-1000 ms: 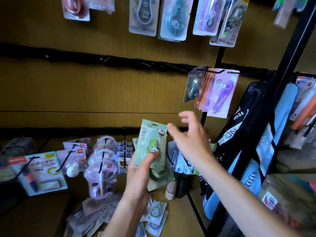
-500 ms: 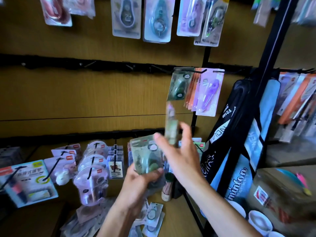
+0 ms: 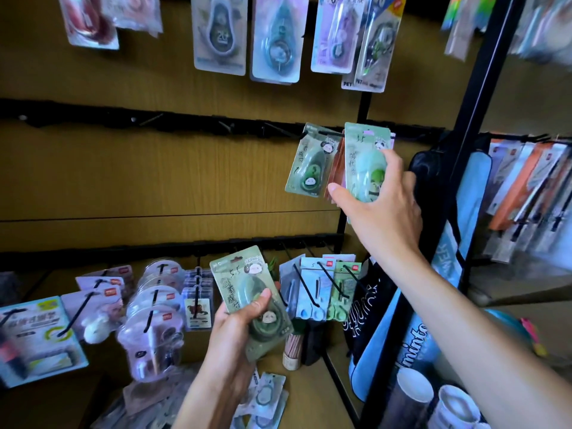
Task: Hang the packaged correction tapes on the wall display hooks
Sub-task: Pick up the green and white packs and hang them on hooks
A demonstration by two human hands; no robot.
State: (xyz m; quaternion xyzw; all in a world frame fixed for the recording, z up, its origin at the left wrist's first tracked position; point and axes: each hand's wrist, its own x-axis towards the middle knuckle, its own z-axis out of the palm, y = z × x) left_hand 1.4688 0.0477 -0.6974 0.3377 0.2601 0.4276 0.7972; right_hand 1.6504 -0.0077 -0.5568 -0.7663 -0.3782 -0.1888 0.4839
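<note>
My right hand (image 3: 382, 204) holds a light green packaged correction tape (image 3: 365, 159) up against the middle row of the wall display, its top edge level with a black hook (image 3: 329, 133). On that hook hangs a darker green packaged tape (image 3: 311, 164), just left of the one I hold, with orange packs behind it. Lower down, my left hand (image 3: 238, 323) grips a small stack of green packaged correction tapes (image 3: 247, 292), thumb across the front pack.
Black hook rails (image 3: 123, 117) cross the wooden wall panel. More packaged tapes (image 3: 275, 38) hang on the top row. Bottom-row hooks carry purple and blue packs (image 3: 154, 320). Loose packs (image 3: 263, 397) lie on the shelf. A black and blue bag (image 3: 433, 274) hangs at right.
My right hand took one green pack from the left hand's stack and lifted it up and right to the middle-row hook. The left hand has stayed low with the rest.
</note>
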